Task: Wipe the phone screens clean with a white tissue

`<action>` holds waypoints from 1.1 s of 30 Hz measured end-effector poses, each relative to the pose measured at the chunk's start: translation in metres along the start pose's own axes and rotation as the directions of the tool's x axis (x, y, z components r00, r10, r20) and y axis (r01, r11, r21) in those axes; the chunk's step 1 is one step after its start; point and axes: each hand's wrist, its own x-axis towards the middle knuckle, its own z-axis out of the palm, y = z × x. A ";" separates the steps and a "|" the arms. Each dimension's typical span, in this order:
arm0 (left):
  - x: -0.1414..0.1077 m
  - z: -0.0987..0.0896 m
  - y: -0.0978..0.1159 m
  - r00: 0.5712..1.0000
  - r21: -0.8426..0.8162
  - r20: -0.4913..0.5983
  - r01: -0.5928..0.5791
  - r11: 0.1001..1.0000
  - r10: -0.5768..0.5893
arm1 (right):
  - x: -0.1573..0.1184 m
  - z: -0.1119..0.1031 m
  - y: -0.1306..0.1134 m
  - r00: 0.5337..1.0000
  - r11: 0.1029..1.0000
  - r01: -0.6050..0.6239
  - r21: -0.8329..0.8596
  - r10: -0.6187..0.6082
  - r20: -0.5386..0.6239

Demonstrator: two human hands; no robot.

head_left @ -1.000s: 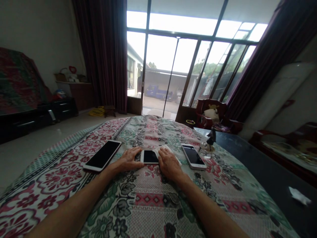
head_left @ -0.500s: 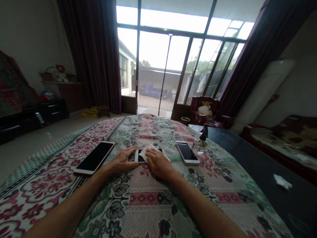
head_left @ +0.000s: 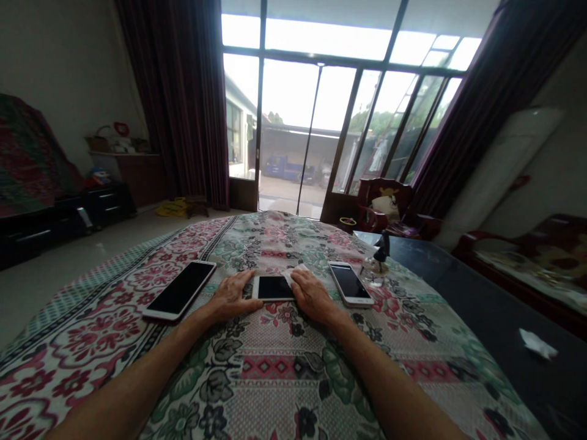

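Observation:
A white phone with a dark screen (head_left: 274,288) lies crosswise on the patterned tablecloth (head_left: 270,342). At its left end rests my left hand (head_left: 233,294), thumb and fingers apart around the edge. My right hand (head_left: 313,294) presses a white tissue (head_left: 298,269) on the phone's right end, fingers together over it. Left of my hands lies a larger white-edged phone (head_left: 180,289), set at a slant. Another white phone (head_left: 351,284) lies just right of my right hand, its screen up.
A small dark figurine (head_left: 381,247) on a clear base stands beyond the right phone. On the dark table (head_left: 477,305) at the right lies a crumpled tissue (head_left: 537,344). Chairs, curtains and a glass door stand farther back.
My right hand has slid right with the tissue, uncovering more of the middle phone's screen. My left hand stays at the phone's left end. The view has shifted slightly.

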 end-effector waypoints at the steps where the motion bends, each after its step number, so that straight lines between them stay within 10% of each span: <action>1: 0.000 0.001 0.000 1.000 0.013 0.000 -0.007 1.000 0.007 | -0.001 0.001 0.000 1.000 1.000 0.007 0.002 -0.007 -0.010; 33: -0.006 -0.003 0.022 0.994 0.061 0.019 0.108 0.992 -0.109 | -0.004 0.012 -0.001 0.986 0.996 -0.070 0.059 0.078 -0.147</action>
